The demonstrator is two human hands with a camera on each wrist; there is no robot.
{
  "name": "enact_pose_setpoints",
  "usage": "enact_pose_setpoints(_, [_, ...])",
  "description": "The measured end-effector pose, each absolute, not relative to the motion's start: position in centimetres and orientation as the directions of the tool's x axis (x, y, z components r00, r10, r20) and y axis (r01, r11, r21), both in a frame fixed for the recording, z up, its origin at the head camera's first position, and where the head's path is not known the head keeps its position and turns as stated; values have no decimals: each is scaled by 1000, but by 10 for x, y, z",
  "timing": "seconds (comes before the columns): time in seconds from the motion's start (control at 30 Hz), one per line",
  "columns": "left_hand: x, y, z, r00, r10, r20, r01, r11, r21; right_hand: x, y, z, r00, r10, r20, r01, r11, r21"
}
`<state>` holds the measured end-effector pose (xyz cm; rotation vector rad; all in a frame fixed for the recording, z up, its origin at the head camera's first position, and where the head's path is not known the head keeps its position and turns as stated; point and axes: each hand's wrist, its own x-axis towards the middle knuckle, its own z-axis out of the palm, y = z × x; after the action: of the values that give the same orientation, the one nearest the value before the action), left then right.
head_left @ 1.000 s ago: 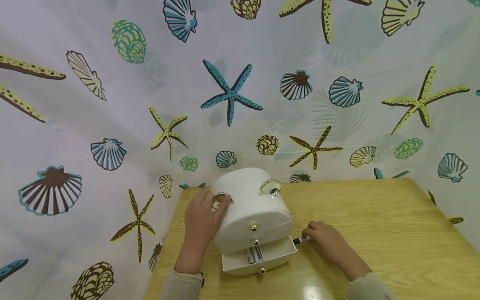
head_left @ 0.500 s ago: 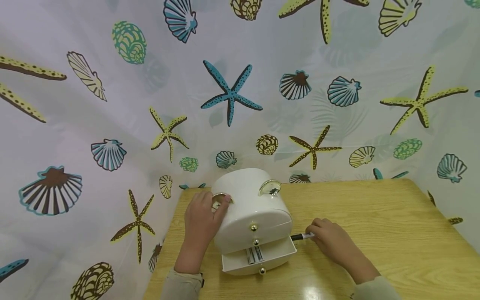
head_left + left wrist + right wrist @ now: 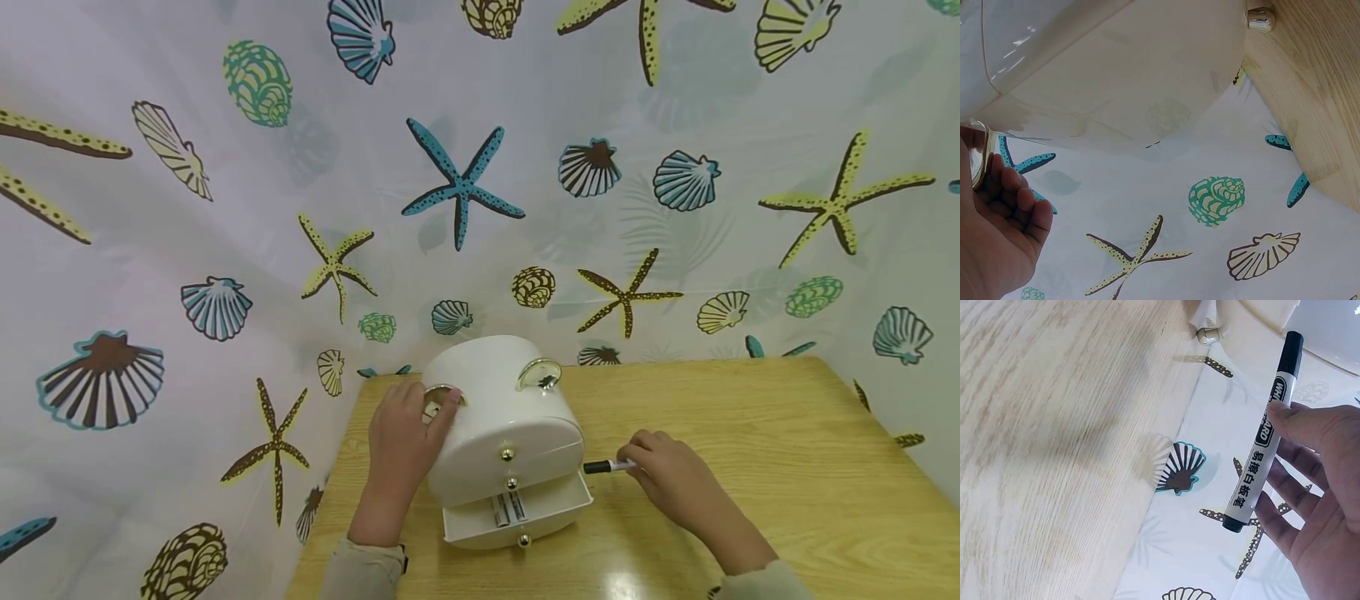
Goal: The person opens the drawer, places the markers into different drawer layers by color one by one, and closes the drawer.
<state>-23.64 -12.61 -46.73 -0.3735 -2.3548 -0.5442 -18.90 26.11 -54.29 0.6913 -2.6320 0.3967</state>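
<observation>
A white rounded storage box with gold knobs stands on the table, its bottom drawer pulled out. Slim silvery pieces lie in that drawer; their kind is unclear. At the box's left side, my left hand grips a gold-rimmed handle, its fingers curled in the left wrist view. My right hand pinches a whiteboard marker between thumb and fingers. The marker has a white barrel and black cap, and its capped end points toward the box, just right of the drawer.
The wooden table extends to the right of the box. A second gold-rimmed handle is on the box's right side. Behind and to the left hangs a white curtain printed with shells and starfish.
My right hand has shifted right and slightly up with the marker, drawing it away from the box's side, so more of its length shows. The left hand and the box have stayed put.
</observation>
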Motion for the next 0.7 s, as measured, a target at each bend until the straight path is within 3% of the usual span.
enact_pose_setpoints(0.7, [-234, -125, -465, -741, 114, 662, 393, 873, 289, -175, 241, -530, -724, -443, 528, -603, 779, -173])
